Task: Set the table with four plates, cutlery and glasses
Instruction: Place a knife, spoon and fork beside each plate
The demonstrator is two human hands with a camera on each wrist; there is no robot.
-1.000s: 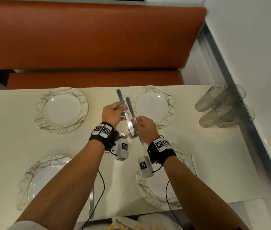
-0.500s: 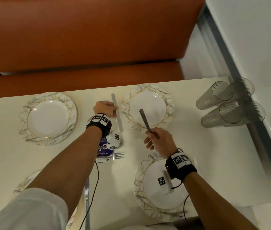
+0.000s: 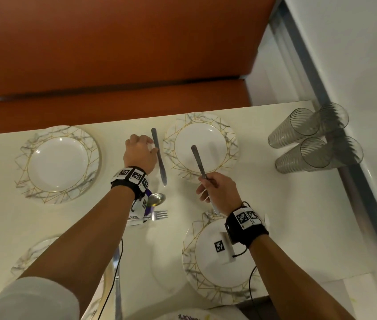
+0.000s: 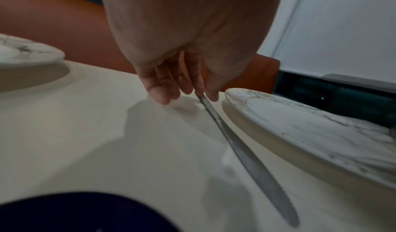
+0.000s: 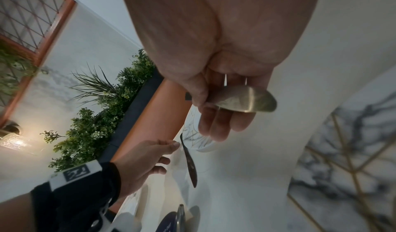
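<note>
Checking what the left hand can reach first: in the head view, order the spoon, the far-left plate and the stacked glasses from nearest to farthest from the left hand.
From the left hand:
1. Spoon, just behind the wrist, toward the person.
2. Far-left plate, to its left.
3. Stacked glasses, far right by the wall.

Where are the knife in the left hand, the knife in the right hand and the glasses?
Left-hand knife (image 3: 161,166): head view, on its blade.
Right-hand knife (image 3: 197,158): head view, on its handle.
Glasses (image 3: 307,128): head view, on the far lying stack's side.
</note>
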